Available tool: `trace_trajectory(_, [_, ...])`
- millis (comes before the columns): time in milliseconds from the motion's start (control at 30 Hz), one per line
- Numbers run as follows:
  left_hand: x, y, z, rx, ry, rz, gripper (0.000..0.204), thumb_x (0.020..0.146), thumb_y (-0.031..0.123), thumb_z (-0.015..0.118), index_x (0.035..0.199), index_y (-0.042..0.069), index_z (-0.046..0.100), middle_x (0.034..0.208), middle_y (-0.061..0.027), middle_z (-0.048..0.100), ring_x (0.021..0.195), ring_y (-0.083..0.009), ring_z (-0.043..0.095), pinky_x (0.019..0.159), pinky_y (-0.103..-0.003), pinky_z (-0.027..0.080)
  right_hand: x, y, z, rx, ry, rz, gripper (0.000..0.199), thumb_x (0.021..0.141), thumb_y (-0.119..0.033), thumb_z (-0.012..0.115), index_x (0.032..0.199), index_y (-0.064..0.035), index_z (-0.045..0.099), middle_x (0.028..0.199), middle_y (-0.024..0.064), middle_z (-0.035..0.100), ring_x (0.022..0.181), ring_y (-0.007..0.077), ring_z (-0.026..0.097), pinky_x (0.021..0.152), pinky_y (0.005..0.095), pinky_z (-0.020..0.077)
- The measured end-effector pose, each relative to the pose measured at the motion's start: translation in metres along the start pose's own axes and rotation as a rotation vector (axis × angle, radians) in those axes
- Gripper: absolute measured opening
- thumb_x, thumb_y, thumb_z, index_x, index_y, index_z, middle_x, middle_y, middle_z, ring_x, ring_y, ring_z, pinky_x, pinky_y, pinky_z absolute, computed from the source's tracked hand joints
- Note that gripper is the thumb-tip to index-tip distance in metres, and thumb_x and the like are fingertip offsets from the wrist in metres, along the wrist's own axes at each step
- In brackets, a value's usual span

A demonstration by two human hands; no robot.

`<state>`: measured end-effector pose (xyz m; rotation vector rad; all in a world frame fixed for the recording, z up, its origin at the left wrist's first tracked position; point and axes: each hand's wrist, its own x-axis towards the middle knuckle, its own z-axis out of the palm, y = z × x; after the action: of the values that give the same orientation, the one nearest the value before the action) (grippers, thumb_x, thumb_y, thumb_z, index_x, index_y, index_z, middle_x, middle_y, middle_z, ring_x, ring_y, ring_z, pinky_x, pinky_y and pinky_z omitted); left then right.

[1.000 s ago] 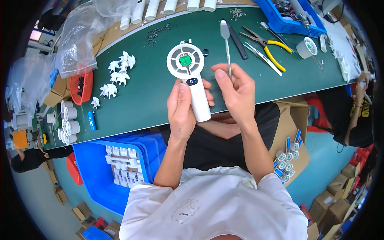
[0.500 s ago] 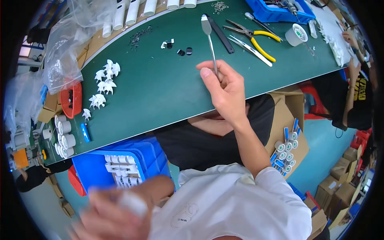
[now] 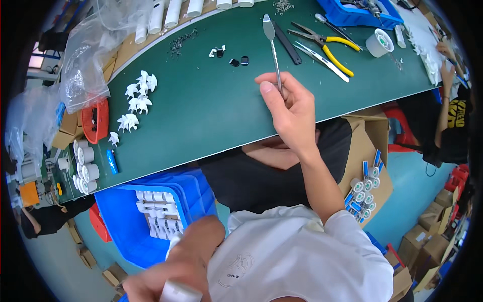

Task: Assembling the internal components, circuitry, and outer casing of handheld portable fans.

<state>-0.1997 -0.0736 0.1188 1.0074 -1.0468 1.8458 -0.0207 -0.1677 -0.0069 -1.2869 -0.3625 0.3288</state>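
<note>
My right hand (image 3: 291, 113) is closed round the thin handle of a metal spatula (image 3: 270, 32), whose flat blade points up and away over the green table. Low at the left, my left hand (image 3: 161, 274), smeared by motion, is closed around a white cylindrical part (image 3: 180, 292) that the picture's lower edge cuts off. Beyond the spatula lie a black bar-shaped tool (image 3: 288, 44), tweezers (image 3: 322, 61) and yellow-handled pliers (image 3: 327, 41). Small black and white pieces (image 3: 220, 52) rest left of the spatula.
White finned parts (image 3: 138, 103) stand in a line on the table's left side, near a blue cylinder (image 3: 111, 162) and a red basket (image 3: 95, 122). Below the table edge sits a blue crate (image 3: 136, 241) with white parts. A cardboard box (image 3: 377, 199) holds more parts at right.
My left hand has moved down and slightly right, toward my body, with the white part still in it. My right hand keeps its hold on the spatula; the whole view has shifted slightly.
</note>
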Motion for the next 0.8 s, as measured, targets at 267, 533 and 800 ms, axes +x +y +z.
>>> trace_trajectory(267, [0.005, -0.006, 0.020, 0.268, 0.053, -0.784, 0.019, 0.094, 0.029, 0.057, 0.097, 0.011, 0.053, 0.080, 0.0025, 0.053, 0.058, -0.0098, 0.054, 0.056, -0.028, 0.047, -0.012, 0.004, -0.010, -0.076, 0.003, -0.011, 0.014, 0.097, -0.009, 0.057, 0.105, 0.0014, 0.063, 0.069, -0.0093, 0.049, 0.059, -0.0035, 0.036, 0.049, 0.0175, 0.0231])
trace_trajectory(533, [0.005, -0.013, 0.025, -0.082, -0.068, -0.246, 0.021, 0.090, 0.017, 0.053, 0.108, 0.005, 0.053, 0.076, 0.0022, 0.054, 0.055, -0.0090, 0.053, 0.044, -0.023, 0.049, -0.006, 0.004, -0.004, -0.048, -0.024, -0.028, 0.014, 0.097, -0.009, 0.057, 0.105, 0.0017, 0.063, 0.068, -0.0090, 0.049, 0.058, -0.0032, 0.036, 0.050, 0.0173, 0.0234])
trace_trajectory(800, [0.006, -0.012, 0.025, 0.043, -0.144, -0.474, 0.025, 0.087, 0.013, 0.052, 0.111, 0.004, 0.053, 0.075, 0.0018, 0.054, 0.056, -0.0101, 0.053, 0.045, -0.024, 0.049, -0.008, 0.001, -0.007, -0.073, -0.006, -0.011, 0.014, 0.096, -0.008, 0.056, 0.104, 0.0024, 0.062, 0.066, -0.0093, 0.047, 0.058, -0.0032, 0.034, 0.050, 0.0176, 0.0225])
